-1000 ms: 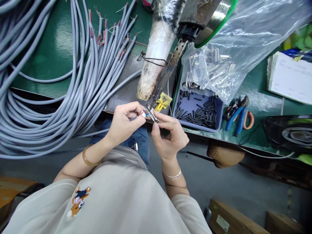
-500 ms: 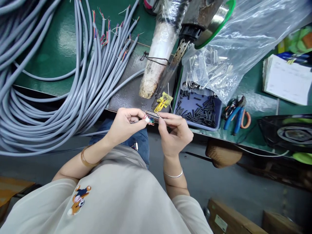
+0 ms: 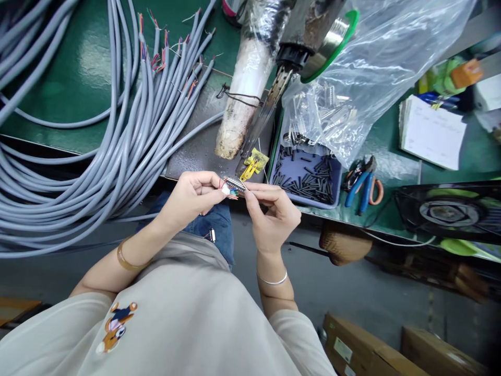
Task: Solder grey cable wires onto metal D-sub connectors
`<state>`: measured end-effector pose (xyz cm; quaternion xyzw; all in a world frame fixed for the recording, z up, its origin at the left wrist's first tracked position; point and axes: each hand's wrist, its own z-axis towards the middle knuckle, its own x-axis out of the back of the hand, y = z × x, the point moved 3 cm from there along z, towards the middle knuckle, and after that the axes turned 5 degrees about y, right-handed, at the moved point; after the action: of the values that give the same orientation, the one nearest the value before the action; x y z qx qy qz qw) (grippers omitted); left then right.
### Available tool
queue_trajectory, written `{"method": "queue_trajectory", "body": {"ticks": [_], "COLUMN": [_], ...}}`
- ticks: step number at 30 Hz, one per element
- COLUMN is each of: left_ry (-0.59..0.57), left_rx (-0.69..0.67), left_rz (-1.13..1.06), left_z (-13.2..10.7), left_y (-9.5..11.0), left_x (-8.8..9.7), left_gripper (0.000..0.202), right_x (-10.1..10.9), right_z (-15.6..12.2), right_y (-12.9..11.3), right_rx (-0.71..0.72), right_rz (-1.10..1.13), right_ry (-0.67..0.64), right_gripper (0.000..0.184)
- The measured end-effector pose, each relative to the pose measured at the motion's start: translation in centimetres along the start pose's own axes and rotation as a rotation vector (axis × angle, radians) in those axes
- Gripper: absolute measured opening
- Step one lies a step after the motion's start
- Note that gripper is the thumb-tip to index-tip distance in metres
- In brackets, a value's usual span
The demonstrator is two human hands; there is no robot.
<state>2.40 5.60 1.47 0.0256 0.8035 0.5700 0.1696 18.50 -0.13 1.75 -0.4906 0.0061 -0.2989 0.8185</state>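
Observation:
My left hand [image 3: 198, 190] is closed in a pinch at the left end of a small multi-pin connector [image 3: 235, 184]. At those fingertips are a white piece [image 3: 225, 191] and a fan of thin coloured wires [image 3: 233, 194]. My right hand [image 3: 274, 214] is closed at the connector's right end, thumb against forefinger, with a thin silvery solder wire [image 3: 243, 184] poking out toward the pins. Just beyond the connector is a yellow clip-like piece [image 3: 250, 166], below the tip of a soldering iron [image 3: 250, 138]. Fingers partly hide the connector's ends.
Grey cables [image 3: 129, 136] with stripped ends cover the left of the bench. A wrapped white tube [image 3: 238, 109] and a solder spool [image 3: 332, 47] stand ahead. On the right are a tray of black sleeves [image 3: 340, 196], a plastic bag [image 3: 391, 57], cutters [image 3: 364, 190], notepad [image 3: 430, 133] and fan [image 3: 450, 211].
The whole view has shifted, so the bench and both hands appear slightly further left. Both hands keep nearly the same pinch around the connector.

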Motion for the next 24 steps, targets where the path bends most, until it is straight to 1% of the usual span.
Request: {"method": "queue_trajectory", "body": {"ticks": [3,5,8,13,19,24], "left_ry": [0.095,0.119,0.138,0.147,0.136,0.147], "left_rx": [-0.094,-0.153,-0.206,-0.223,-0.206,-0.21], "left_rz": [0.026,0.055,0.094,0.146,0.164,0.153], "left_z": [-0.2,-0.2,0.0,0.5,0.9,0.8], "left_y": [0.2,0.3,0.3,0.2,0.5,0.5], "left_x": [-0.3,-0.4,-0.5,-0.4,-0.3,-0.4], "left_gripper": [0.015,0.014,0.013,0.013,0.012,0.012], "right_x": [-0.4,-0.6,-0.7,-0.8,-0.8,-0.9], "right_z": [-0.2,-0.2,0.0,0.4,0.7,0.8], "right_y": [-0.1,-0.1,0.0,0.1,0.2,0.3], "right_rx": [0.123,0.183,0.232,0.263,0.289,0.273], "right_rz": [-0.055,-0.081,-0.112,-0.138,-0.152,-0.133], "right_ry": [0.018,0.018,0.013,0.018,0.019,0.017], "right_gripper": [0.016,0.016,0.016,0.016,0.018,0.018]}}
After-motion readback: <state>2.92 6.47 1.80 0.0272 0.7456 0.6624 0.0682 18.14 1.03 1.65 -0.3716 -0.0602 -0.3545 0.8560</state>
